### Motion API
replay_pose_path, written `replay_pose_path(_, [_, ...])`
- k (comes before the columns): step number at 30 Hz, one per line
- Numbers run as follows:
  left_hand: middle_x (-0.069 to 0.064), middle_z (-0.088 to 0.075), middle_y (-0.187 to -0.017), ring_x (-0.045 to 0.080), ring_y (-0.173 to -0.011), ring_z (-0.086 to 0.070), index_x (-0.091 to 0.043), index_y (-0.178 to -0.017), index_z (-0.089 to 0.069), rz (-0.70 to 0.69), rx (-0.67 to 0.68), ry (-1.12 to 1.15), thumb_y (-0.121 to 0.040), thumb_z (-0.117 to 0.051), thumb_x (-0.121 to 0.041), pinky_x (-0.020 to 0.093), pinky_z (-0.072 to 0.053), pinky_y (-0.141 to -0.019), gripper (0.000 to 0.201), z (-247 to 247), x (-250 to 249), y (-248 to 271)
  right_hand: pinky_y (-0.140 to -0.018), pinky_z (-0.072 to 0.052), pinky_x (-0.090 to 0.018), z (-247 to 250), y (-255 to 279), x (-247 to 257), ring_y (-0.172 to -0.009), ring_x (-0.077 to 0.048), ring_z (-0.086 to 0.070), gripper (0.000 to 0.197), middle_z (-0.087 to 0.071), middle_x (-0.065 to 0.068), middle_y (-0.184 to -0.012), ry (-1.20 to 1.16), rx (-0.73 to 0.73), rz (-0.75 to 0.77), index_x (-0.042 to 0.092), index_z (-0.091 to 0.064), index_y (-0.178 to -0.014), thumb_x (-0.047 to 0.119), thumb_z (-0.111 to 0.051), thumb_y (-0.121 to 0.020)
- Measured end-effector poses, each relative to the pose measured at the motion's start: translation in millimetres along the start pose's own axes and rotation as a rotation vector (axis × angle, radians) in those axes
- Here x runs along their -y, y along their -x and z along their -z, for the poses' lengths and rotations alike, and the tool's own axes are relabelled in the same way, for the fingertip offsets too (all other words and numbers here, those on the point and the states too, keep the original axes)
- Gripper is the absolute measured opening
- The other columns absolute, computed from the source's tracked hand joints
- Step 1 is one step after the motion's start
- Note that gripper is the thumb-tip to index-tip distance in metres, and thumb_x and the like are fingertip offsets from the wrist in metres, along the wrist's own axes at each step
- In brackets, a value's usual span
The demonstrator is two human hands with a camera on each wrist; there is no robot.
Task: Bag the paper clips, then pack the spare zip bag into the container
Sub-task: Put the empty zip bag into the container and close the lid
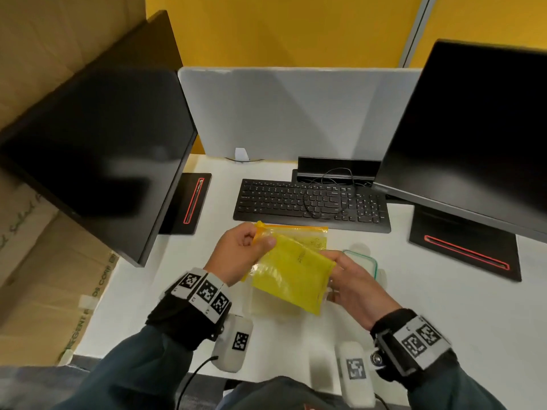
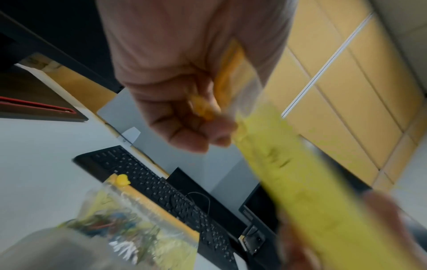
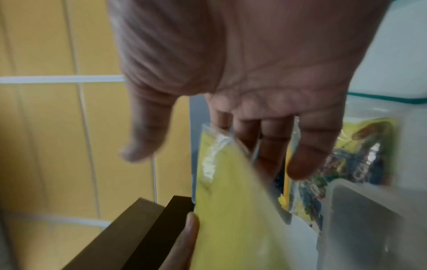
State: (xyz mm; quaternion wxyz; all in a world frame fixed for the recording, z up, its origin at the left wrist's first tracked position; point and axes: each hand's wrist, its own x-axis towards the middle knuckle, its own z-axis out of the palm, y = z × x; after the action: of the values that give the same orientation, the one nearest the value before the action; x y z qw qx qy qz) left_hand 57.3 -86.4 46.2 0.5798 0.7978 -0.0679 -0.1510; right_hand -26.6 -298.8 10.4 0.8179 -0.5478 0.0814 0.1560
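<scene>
Both hands hold the spare yellow zip bag (image 1: pixel 293 276) above the desk. My left hand (image 1: pixel 260 241) pinches its orange zip end (image 2: pixel 221 85). My right hand (image 1: pixel 331 261) has straight fingers (image 3: pixel 300 160) against the bag's (image 3: pixel 231 210) far side, and its thumb (image 3: pixel 143 142) stands off it. The zip bag with coloured paper clips (image 1: pixel 310 233) lies flat on the desk in front of the keyboard, seen clearly in the left wrist view (image 2: pixel 129 224). A clear plastic container (image 1: pixel 266 306) sits right under the held bag, blurred in both wrist views (image 3: pixel 369 219).
A green-rimmed clear lid (image 1: pixel 367 261) lies right of the hands. A black keyboard (image 1: pixel 310 202) with a loose cable sits behind the bags. Two dark monitors (image 1: pixel 97 149) (image 1: pixel 473 128) on black stands flank the white desk (image 1: pixel 444 306). Cardboard boxes (image 1: pixel 44 261) stand at the left.
</scene>
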Motion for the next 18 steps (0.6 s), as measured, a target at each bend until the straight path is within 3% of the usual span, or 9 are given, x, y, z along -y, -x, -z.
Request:
replay_pose_path(2, [0.0,-0.057,-0.059,0.016,-0.054,-0.054,-0.019,-0.079,-0.054,0.095,-0.073,0.013,-0.069,-0.078,-0.031,0.031,-0.044,-0.055,0.029,0,8,0,-0.053,-0.049,-0.02,-4,-3,6,-0.055,-0.008,-0.061,0.033,-0.067,0.006,-0.063,0.09,-0.095,0.052,0.015,-0.059,-0.074,0.028,-0.082,-0.054])
replay_pose_path(4, [0.006,-0.06,-0.071,0.022,-0.065,-0.059,-0.029,-0.082,-0.056,0.162,-0.108,-0.004,-0.061,-0.08,-0.039,0.034,-0.047,-0.061,0.034,0,14,0,-0.045,-0.043,-0.017,-6,-7,6,-0.047,-0.008,-0.054,0.023,-0.061,0.007,-0.05,0.154,-0.179,0.069,0.015,-0.052,-0.063,0.01,-0.074,-0.068])
replay_pose_path(6, [0.004,-0.061,-0.068,0.02,-0.064,-0.057,-0.022,-0.075,-0.06,0.094,-0.152,-0.148,-0.062,-0.077,-0.042,0.032,-0.046,-0.06,0.03,-2,15,3,-0.044,-0.042,-0.018,-11,-11,4,-0.046,-0.011,-0.054,0.021,-0.062,0.005,-0.05,0.243,-0.197,0.035,0.016,-0.054,-0.068,0.004,-0.068,-0.078])
replay_pose_path(8, [0.001,-0.059,-0.064,0.02,-0.061,-0.054,-0.018,-0.068,-0.055,-0.064,-0.238,-0.426,-0.072,-0.072,-0.037,0.033,-0.044,-0.059,0.026,-7,15,9,-0.041,-0.041,-0.02,-22,-14,0,-0.04,-0.012,-0.056,0.018,-0.062,-0.001,-0.051,0.398,-0.167,-0.04,0.015,-0.057,-0.09,0.004,-0.067,-0.08])
replay_pose_path(9, [0.001,-0.059,-0.067,0.021,-0.064,-0.055,-0.02,-0.07,-0.053,-0.178,-0.254,-0.579,-0.075,-0.069,-0.032,0.033,-0.045,-0.059,0.021,-12,16,13,-0.038,-0.041,-0.02,-28,-18,-4,-0.037,-0.012,-0.057,0.028,-0.063,-0.004,-0.055,0.488,-0.162,-0.09,0.014,-0.054,-0.104,0.004,-0.066,-0.08])
replay_pose_path(11, [0.003,-0.062,-0.075,0.025,-0.069,-0.059,-0.018,-0.077,-0.056,-0.377,-0.165,-0.79,-0.069,-0.072,-0.019,0.032,-0.046,-0.054,0.018,-25,22,20,-0.037,-0.043,-0.022,-42,-28,-16,-0.04,-0.012,-0.061,0.046,-0.066,-0.011,-0.084,0.647,-0.158,-0.189,0.014,-0.043,-0.123,0.002,-0.06,-0.082])
replay_pose_path(13, [0.004,-0.063,-0.075,0.026,-0.067,-0.062,-0.016,-0.079,-0.058,-0.412,-0.039,-0.92,-0.059,-0.074,-0.012,0.028,-0.046,-0.048,0.026,-41,35,26,-0.038,-0.048,-0.025,-53,-40,-29,-0.046,-0.016,-0.064,0.054,-0.062,-0.017,-0.105,0.74,-0.179,-0.255,0.016,-0.034,-0.133,-0.002,-0.048,-0.084])
replay_pose_path(16, [0.01,-0.064,-0.094,0.031,-0.086,-0.061,-0.011,-0.101,-0.057,-0.241,0.124,-1.039,-0.076,-0.061,-0.01,0.036,-0.047,-0.062,0.026,-51,54,28,-0.044,-0.055,-0.033,-57,-53,-40,-0.05,-0.023,-0.063,0.053,-0.062,-0.022,-0.104,0.735,-0.232,-0.318,0.014,-0.032,-0.132,-0.006,-0.041,-0.085])
replay_pose_path(18, [0.009,-0.065,-0.09,0.032,-0.081,-0.063,-0.012,-0.103,-0.059,-0.22,0.22,-1.141,-0.072,-0.065,-0.01,0.037,-0.048,-0.058,0.032,-49,64,26,-0.057,-0.06,-0.043,-55,-55,-43,-0.058,-0.029,-0.065,0.051,-0.062,-0.023,-0.105,0.74,-0.212,-0.343,0.012,-0.037,-0.125,-0.008,-0.046,-0.079])
